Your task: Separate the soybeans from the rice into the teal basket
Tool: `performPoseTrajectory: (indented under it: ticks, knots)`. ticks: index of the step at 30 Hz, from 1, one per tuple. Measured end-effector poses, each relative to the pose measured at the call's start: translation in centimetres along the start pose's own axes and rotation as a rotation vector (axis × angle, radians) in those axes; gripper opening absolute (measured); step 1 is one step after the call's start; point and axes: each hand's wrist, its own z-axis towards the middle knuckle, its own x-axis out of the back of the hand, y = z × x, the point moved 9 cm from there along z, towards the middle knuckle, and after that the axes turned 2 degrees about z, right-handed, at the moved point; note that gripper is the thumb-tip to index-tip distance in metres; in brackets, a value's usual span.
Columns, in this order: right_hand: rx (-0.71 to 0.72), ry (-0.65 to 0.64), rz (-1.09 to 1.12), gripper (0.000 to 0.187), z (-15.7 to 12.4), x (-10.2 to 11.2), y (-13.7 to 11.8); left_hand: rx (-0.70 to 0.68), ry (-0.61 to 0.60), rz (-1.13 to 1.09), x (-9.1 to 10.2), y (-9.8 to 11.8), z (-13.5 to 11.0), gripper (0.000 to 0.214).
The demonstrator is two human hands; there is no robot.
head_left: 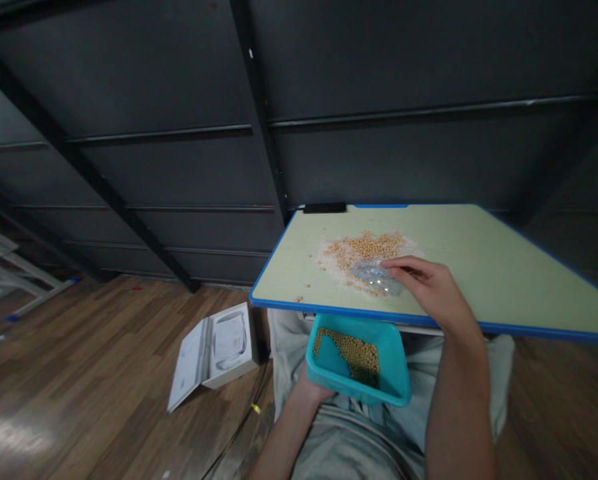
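Note:
My left hand (317,387) supports a turquoise plastic basin (401,373) at its lower left corner, over my lap and just below the table edge. Its fingers are mostly hidden under the basin. Yellowish soybeans (361,353) lie in the basin, heaped toward one side. Above the table, my right hand (423,283) pinches the edge of a clear, shiny plastic piece (379,277), whose exact kind I cannot make out. That piece sits low over a spread pile of beans (366,247) mixed with small whitish grains (329,253).
The pale table (509,267) has a blue rim. A black flat object (325,208) lies at its far left corner, near the dark panelled wall (179,167). An open white box (229,347) and a cable (243,420) are on the wooden floor to the left.

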Motion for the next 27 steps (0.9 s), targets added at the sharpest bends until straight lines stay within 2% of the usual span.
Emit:
performPoseTrajectory:
  ticks: [10, 19, 27]
  knots:
    - [-0.011, -0.018, 0.025, 0.017, -0.1, -0.1, 0.0, -0.014, -0.082, -0.036, -1.4, 0.3, -0.3, 0.043]
    - [0.005, -0.051, 0.022, 0.018, -0.1, -0.3, -0.6, -0.055, -0.154, -0.027, 0.1, 0.2, 0.1, 0.047]
    - [0.012, -0.073, 0.035, 0.017, -0.2, -0.4, -0.9, -0.031, -0.181, -0.041, -0.8, 0.3, -0.3, 0.049]
